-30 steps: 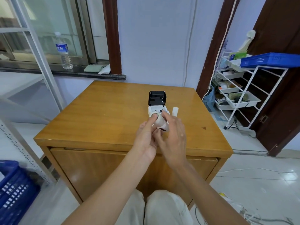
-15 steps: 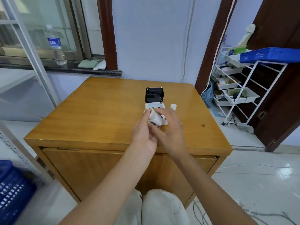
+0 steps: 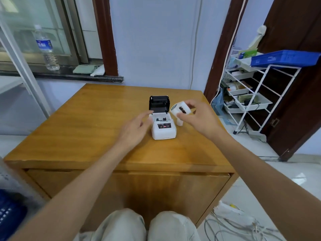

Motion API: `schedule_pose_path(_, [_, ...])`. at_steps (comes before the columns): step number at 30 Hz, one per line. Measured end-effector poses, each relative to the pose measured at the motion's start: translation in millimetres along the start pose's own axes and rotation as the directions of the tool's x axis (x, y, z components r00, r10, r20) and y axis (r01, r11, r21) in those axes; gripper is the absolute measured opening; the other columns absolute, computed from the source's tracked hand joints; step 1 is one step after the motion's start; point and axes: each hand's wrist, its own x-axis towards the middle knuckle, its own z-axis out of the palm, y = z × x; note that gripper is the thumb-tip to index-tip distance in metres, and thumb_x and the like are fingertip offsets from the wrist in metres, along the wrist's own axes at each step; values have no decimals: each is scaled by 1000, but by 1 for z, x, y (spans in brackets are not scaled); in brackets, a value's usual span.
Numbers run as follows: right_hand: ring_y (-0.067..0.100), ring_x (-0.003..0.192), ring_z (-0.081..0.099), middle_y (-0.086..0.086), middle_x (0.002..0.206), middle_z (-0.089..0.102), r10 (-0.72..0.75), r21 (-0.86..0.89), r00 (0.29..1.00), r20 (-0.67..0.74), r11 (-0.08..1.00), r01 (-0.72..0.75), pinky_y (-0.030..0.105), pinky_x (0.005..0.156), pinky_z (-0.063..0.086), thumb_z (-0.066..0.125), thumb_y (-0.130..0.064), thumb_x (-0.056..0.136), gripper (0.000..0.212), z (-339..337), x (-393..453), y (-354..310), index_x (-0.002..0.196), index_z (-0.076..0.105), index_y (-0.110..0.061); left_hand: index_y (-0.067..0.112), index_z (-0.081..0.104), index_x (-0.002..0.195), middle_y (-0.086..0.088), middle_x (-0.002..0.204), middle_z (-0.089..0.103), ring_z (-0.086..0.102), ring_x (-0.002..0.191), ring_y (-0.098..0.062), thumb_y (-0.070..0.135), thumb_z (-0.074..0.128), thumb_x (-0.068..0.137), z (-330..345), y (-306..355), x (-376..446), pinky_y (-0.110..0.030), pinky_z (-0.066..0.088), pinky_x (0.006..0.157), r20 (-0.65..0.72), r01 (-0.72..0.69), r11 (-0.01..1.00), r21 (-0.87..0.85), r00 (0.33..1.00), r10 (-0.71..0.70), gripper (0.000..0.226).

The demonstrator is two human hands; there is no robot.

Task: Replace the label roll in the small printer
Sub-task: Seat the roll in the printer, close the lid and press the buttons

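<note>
A small white printer (image 3: 163, 130) stands on the wooden table (image 3: 86, 126) with its black lid (image 3: 159, 104) flipped up and its roll bay exposed. My right hand (image 3: 198, 117) holds a white label roll (image 3: 180, 109) in the air just right of the lid, pinched between thumb and fingers. My left hand (image 3: 135, 127) hovers at the printer's left side, fingers spread, holding nothing. A small white cylinder (image 3: 179, 122) stands on the table right of the printer, partly hidden by my right hand.
A white wire rack (image 3: 250, 94) with trays and a blue crate (image 3: 284, 58) stands to the right, beside a dark door. A water bottle (image 3: 45, 47) stands on the window sill. Cables (image 3: 231, 225) lie on the floor at lower right. A blue basket (image 3: 10, 216) sits at lower left.
Both hands were together over the printer with the roll. Now my right hand has lifted the roll up and to the right, and my left hand has drawn back to the left.
</note>
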Motion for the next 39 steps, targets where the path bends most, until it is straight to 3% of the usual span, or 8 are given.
schedule_pose_path(4, [7,78,63,-1,97,77,23,-93,993,115,996,-12,17,62,46,75,-22,90,18,5,32,6,107,76,-17,56,47,144,10,103,66,64,102,-23,66,26,104,-4,-3,37,-42,53,84,199,-159,974,162,972,126,46])
schedule_pose_path(7, [16,71,62,7,84,76,13,-178,989,145,984,13,38,67,51,75,-24,86,13,19,54,10,92,76,-13,50,54,132,10,112,72,66,104,-22,65,23,105,7,-11,36,-36,48,75,180,-175,960,218,974,136,44])
schedule_pose_path(11, [7,60,53,-5,70,68,3,-215,983,184,976,37,29,57,39,76,-24,83,10,37,70,10,86,77,-14,49,53,126,12,81,65,63,76,-17,62,33,105,8,-17,36,-35,43,63,171,-199,975,100,969,180,31])
schedule_pose_path(17, [1,61,57,-10,76,72,-21,-189,970,240,980,68,20,56,38,76,-24,85,7,43,80,11,91,79,-21,52,57,127,8,95,73,67,85,-17,55,40,107,9,-23,36,-43,52,71,167,-217,973,-77,959,227,26])
schedule_pose_path(23, [17,76,71,-4,88,78,2,-220,952,306,973,69,43,67,57,77,-25,85,11,48,82,8,95,80,-22,40,53,112,4,76,63,59,67,-20,50,38,107,13,-27,40,-38,39,57,149,-233,972,26,963,226,19])
schedule_pose_path(27, [2,75,60,-10,112,74,-55,-351,925,376,915,197,29,64,45,79,-29,86,23,49,81,10,109,79,-30,35,51,105,4,74,61,55,63,-20,50,41,106,15,-27,40,-36,38,55,119,-244,970,20,964,240,18])
schedule_pose_path(32, [19,99,65,-4,111,72,-57,-466,918,392,848,251,44,82,56,78,-33,87,24,51,82,5,111,80,-33,38,51,108,6,75,58,50,61,-13,50,48,104,14,-29,41,-40,42,59,99,-248,967,-57,962,253,13])
schedule_pose_path(39, [18,101,66,-7,107,75,-85,-545,933,350,792,277,34,71,50,80,-36,86,27,53,83,6,111,72,-30,38,39,130,2,82,68,60,65,-10,53,67,94,14,-29,43,-51,55,73,65,-138,961,-238,985,157,49])
